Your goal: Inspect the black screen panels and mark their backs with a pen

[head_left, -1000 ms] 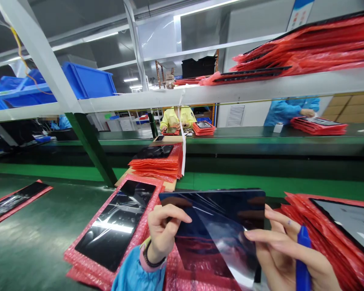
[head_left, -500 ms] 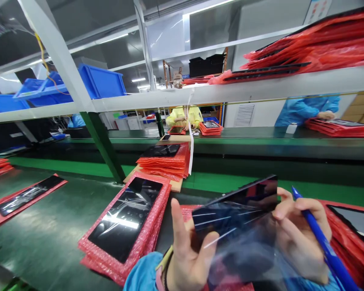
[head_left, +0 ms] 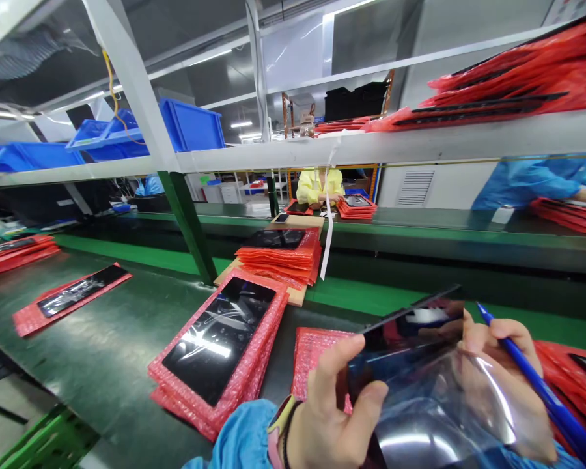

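Observation:
I hold a thin black glass panel [head_left: 410, 326] tilted almost edge-on in front of me, with a clear protective film [head_left: 434, 417] curling off it toward me. My left hand [head_left: 336, 410] grips the panel's left side, thumb and fingers closed on its edge. My right hand [head_left: 498, 384] supports the right side behind the film and also holds a blue pen [head_left: 537, 384] between its fingers. Below the panel lies a red bubble-wrap sheet [head_left: 317, 352] on the green bench [head_left: 117, 345].
A stack of red bubble-wrapped panels [head_left: 224, 339] lies left of my hands, another stack [head_left: 283, 254] behind it, a single one [head_left: 73, 296] farther left. A green post [head_left: 188, 228] and shelf [head_left: 371, 146] stand ahead. People in yellow [head_left: 317, 185] and blue [head_left: 537, 182] work across the line.
The panel has tipped from facing me to nearly edge-on, and the film now bulges free toward me. My view has swung right, so the bench items sit further right in frame.

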`<state>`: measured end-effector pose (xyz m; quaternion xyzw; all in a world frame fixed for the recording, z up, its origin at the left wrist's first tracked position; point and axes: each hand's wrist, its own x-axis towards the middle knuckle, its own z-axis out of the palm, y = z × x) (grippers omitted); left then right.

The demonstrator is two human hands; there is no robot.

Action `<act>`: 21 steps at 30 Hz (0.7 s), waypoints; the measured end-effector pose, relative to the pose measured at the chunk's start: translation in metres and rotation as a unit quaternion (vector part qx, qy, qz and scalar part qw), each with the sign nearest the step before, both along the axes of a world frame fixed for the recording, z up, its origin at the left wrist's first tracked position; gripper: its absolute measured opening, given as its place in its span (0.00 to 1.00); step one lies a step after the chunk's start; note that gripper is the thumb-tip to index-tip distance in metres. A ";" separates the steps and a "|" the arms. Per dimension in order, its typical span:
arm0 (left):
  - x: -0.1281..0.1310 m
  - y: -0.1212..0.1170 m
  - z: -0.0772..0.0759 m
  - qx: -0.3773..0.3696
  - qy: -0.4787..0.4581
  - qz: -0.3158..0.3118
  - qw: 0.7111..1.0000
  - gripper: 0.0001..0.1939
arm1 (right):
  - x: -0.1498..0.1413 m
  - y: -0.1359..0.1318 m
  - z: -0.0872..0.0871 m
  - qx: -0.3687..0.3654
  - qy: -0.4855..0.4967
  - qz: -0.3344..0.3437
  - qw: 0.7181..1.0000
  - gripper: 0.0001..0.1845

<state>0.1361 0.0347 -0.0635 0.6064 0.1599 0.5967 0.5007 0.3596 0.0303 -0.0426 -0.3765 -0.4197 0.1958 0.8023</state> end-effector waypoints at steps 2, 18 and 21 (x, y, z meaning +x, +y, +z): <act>-0.001 0.004 0.017 0.019 -0.010 -0.062 0.998 0.28 | 0.000 0.001 0.001 -0.020 0.007 0.010 1.000 0.16; 0.008 0.026 0.059 -0.205 -0.181 -0.119 0.954 0.24 | -0.006 -0.006 0.015 -0.095 0.193 0.072 0.974 0.08; 0.009 0.028 0.058 -0.214 -0.178 -0.100 0.955 0.24 | -0.006 -0.005 0.018 -0.098 0.141 0.085 0.981 0.06</act>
